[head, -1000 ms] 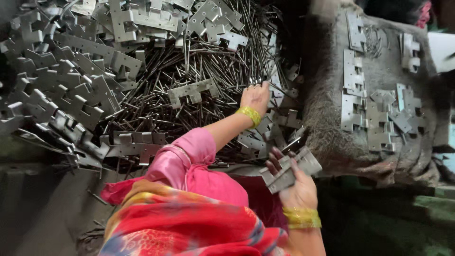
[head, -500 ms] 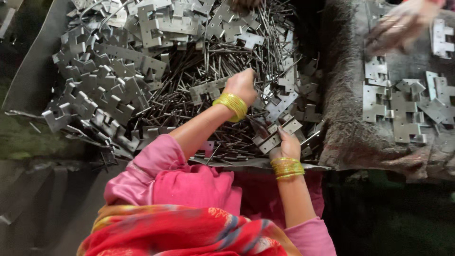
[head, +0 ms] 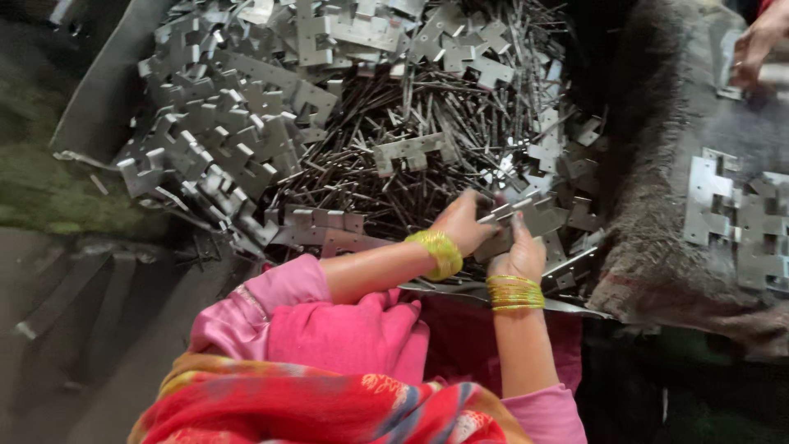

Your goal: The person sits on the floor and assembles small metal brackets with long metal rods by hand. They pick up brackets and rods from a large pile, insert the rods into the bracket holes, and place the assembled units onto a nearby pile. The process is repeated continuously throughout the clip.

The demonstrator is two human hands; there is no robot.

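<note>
Both hands meet low over the near edge of the heap, close to the body. My read: working this close keeps the piece steady and in plain sight

Left hand (head: 464, 224) comes in from the pink sleeve side, yellow bangle (head: 436, 251) at the wrist. Its fingers are curled around one end of a flat notched metal plate (head: 526, 215), thumb side hidden behind the knuckles

Right hand (head: 516, 251) rises from below with a stack of yellow bangles (head: 514, 292). Its fingers are closed on the same plate from underneath, pinching near the top edge; a thin rod seems to lie along the plate between the two hands, though blur stops me being sure

So neither hand is released: both are clenched on the plate, which sits just above the pile, at its front right

Behind them, a heap of dark thin metal rods (head: 394, 123) lies ringed by loose stamped plates (head: 222, 140), tumbled at all angles, likely dumped rather than sorted

To the right a grey sack-like cloth (head: 657, 205) carries a few more plates (head: 740, 222) lying flat, apart from the heap, which reads as a set-aside lot

Another person's hand (head: 760, 45) shows at the top right corner, over that cloth
</note>
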